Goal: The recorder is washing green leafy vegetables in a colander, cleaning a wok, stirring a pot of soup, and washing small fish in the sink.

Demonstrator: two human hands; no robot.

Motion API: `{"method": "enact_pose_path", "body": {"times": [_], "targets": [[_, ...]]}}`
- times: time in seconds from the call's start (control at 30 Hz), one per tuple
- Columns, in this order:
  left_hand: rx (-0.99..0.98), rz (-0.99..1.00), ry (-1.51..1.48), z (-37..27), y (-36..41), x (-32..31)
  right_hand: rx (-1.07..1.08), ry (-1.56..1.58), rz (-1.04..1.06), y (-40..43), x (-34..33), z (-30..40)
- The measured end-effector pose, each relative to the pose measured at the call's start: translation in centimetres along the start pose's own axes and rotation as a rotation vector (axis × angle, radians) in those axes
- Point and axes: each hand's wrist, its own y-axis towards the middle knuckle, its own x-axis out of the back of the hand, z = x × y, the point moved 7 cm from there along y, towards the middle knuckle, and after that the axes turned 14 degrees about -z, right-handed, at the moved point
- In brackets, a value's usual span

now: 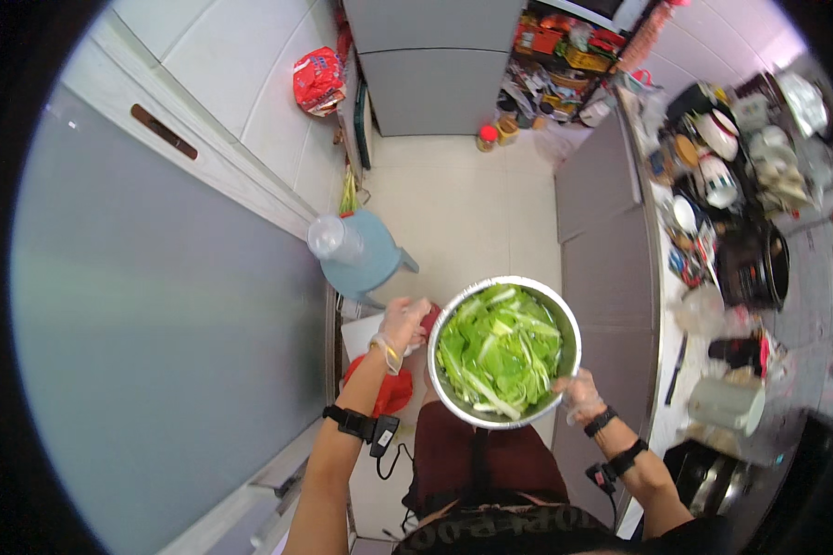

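Note:
A round metal bowl (575, 333) full of leafy green vegetables (503, 347) is in front of me, over my lap. My right hand (580, 395), in a clear plastic glove, grips its lower right rim. My left hand (404, 325), also gloved, is at the bowl's left side, touching a dark red thing (430, 319) that I cannot make out. Whether the left fingers close on that thing or on the bowl does not show. A red plastic bag (392, 392) lies low beneath my left forearm.
A blue plastic stool (364, 274) with a clear plastic container (333, 238) stands left. On the right, the counter (666, 340) bears a knife (676, 371), a black cooker (753, 267) and dishes. A grey refrigerator (441, 90) and a red-lidded jar (486, 137) are ahead.

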Motion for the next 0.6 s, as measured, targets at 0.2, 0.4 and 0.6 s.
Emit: {"method": "enact_pose_path", "body": {"times": [0.2,0.4,0.6], "targets": [[-0.352,-0.566,-0.164,1.1,19.7,11.5,0.029,-0.128,-0.029,10.5,-10.0,-0.6],[-0.109,-0.763,0.257,5.4,33.0,15.0,-0.026,-0.147,-0.038,19.9,-17.0,-1.4],[-0.079,-0.755,0.119,5.5,37.9,17.2,0.006,-0.271,0.022,27.9,-24.5,1.0]]}}
